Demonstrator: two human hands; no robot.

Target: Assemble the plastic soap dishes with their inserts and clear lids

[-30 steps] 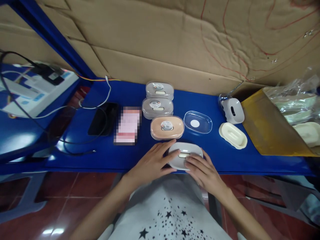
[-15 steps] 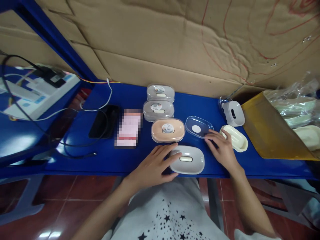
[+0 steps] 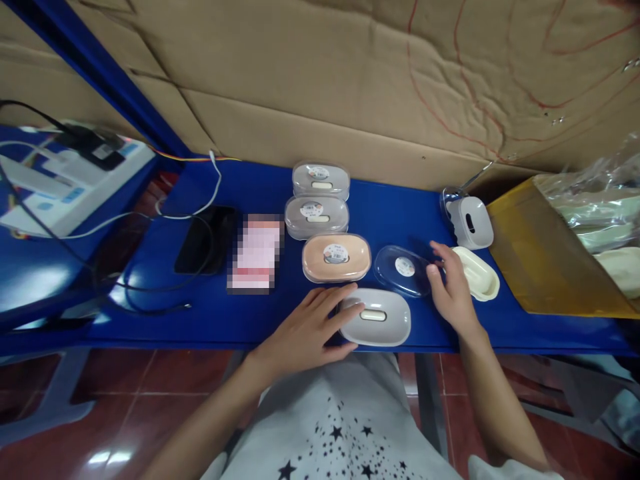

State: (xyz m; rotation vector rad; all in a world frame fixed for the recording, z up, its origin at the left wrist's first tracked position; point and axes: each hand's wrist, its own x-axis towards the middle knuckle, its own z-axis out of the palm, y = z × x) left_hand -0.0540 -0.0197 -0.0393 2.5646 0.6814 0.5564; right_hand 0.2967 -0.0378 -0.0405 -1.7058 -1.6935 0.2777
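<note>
A grey soap dish (image 3: 376, 317) lies at the front edge of the blue table (image 3: 240, 313). My left hand (image 3: 306, 328) rests open against its left end, fingers spread flat. My right hand (image 3: 451, 288) grips the right edge of a clear plastic lid (image 3: 403, 269) with a round white sticker, tilted just above the table behind the grey dish. A cream soap dish (image 3: 477, 273) lies right behind that hand.
Behind stand a peach lidded soap box (image 3: 336, 257) and two grey lidded ones (image 3: 316, 216), (image 3: 320, 179). A grey dish part (image 3: 469, 221) and a yellow-brown carton (image 3: 545, 253) of bagged goods sit right. A black phone (image 3: 205, 239), cables and a white box (image 3: 70, 180) are left.
My right hand left the grey dish, reached to the clear lid, took its edge and drew it toward the grey dish. The left hand stayed put.
</note>
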